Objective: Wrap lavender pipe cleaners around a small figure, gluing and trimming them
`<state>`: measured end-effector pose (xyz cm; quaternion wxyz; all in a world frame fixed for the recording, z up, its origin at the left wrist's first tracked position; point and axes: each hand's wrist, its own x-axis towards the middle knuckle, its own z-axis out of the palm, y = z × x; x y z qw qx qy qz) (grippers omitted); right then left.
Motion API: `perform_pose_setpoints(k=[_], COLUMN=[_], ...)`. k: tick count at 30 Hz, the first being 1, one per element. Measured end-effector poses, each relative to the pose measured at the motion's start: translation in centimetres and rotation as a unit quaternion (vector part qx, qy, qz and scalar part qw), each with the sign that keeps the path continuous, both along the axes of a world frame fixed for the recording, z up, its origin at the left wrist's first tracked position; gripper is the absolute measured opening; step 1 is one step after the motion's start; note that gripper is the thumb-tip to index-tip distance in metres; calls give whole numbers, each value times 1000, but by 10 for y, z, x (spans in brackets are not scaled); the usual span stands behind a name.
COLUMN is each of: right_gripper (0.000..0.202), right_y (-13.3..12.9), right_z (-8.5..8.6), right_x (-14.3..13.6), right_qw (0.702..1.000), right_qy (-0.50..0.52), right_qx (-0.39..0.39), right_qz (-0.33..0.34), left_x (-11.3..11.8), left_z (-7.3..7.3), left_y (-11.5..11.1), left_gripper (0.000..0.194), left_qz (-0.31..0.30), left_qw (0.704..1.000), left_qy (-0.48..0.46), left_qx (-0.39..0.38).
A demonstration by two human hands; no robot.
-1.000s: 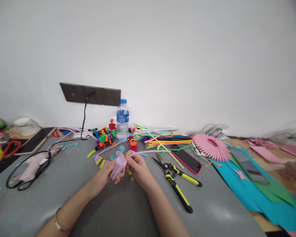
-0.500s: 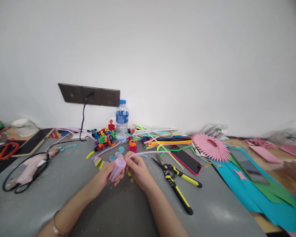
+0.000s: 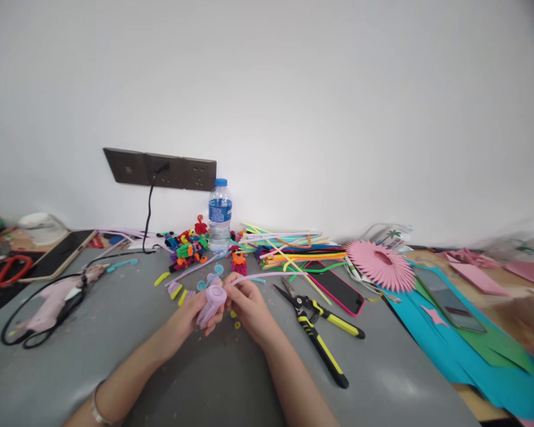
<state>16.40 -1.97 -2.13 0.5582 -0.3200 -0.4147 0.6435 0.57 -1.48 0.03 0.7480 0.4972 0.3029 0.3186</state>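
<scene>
Socket panel (image 3: 160, 171) and glue gun (image 3: 53, 305) have shifted slightly leftward in view since the earlier frames; both hands keep nearly the same pose. Work surface: a gray table (image 3: 213, 379) set against a plain white wall (image 3: 293, 118), with a wooden surface (image 3: 422, 259) at right bearing blue paper (image 3: 427, 341). Another person's hand, blurred, shows at the right edge (image 3: 531, 317).

Containers: an upright, capped water bottle (image 3: 219, 231) holds clear liquid beside small colored figures (image 3: 189, 249); a white container (image 3: 42, 228) stands at far left, its contents not discernible.

Center: the lilac coiled piece (image 3: 211, 307) is held above the table in the curled fingers of the left hand (image 3: 189, 317). Its spiral end faces up toward the viewer; its long axis slants from there down and slightly left. The right hand (image 3: 249, 305), thumb and fingers drawn together, pinches a lilac pipe cleaner (image 3: 267, 276) just beside the spiral; the free length extends rightward, passing above the black-and-yellow pliers (image 3: 314, 323).
</scene>
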Motion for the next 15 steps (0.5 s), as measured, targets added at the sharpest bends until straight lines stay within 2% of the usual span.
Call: perform_pose_setpoints(k=[15], right_gripper=[38], right_y=[-1], right_z=[4], right_x=[-1], right_qw=[1000], right_qy=[23], right_qx=[-2], right_qz=[-1], left_x=[-4], left_z=[-17], left_y=[3], left_gripper=[55], left_qz=[-23], left_qw=[999], left_qy=[-25], left_qx=[20])
